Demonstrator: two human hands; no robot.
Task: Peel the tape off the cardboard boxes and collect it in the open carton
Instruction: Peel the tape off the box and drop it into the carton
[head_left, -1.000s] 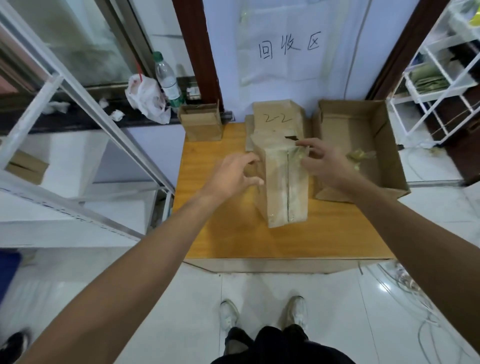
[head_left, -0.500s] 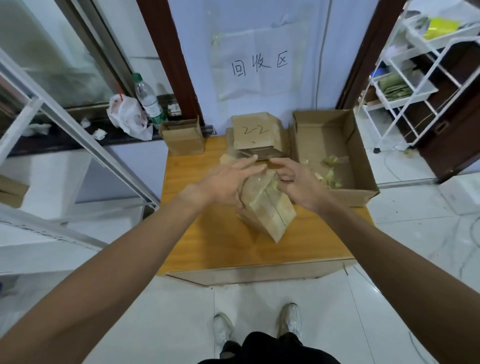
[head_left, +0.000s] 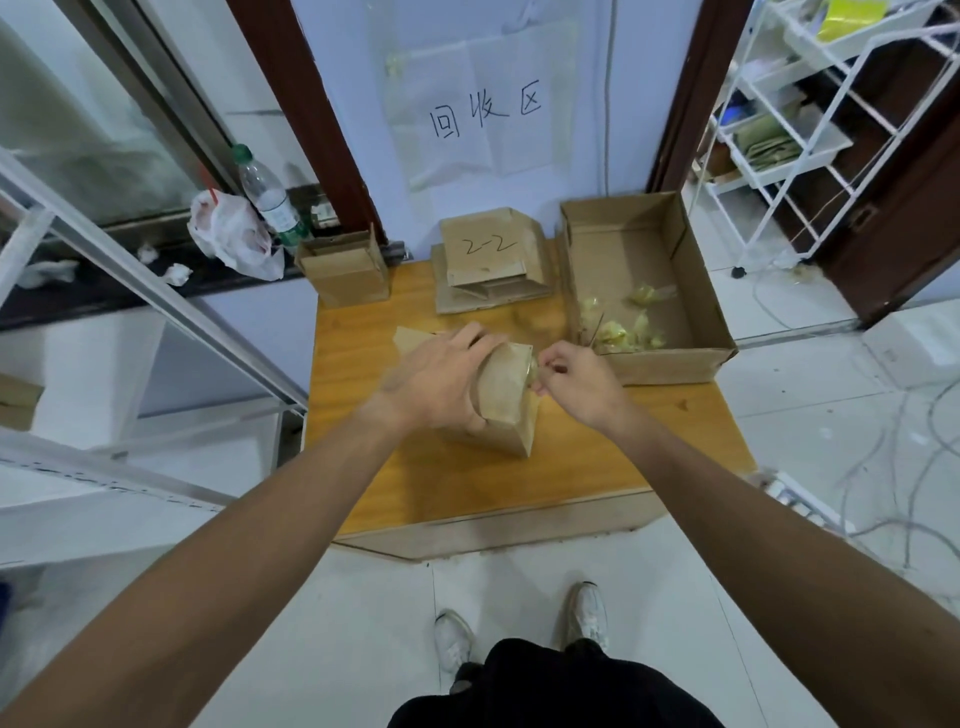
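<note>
The left hand (head_left: 441, 382) grips the cardboard box (head_left: 506, 415) from above, fingers curled over its top, evidently to steady it on the desk (head_left: 597, 462) against the pull. The right hand (head_left: 576, 387), just to the right of the left, is closed in a pinch on a glossy end of tape (head_left: 533, 370) at the box's upper edge nearest it. The tape is not yet off. The open carton (head_left: 670, 364) lies just beyond and to the right of the right hand, within easy reach for the drop. Crumpled tape scraps (head_left: 623, 332) already lie in it. Compared with half a second ago, the box stands more upright, the left hand has closed over it, and the right hand has shifted from the box top to its right edge.
</note>
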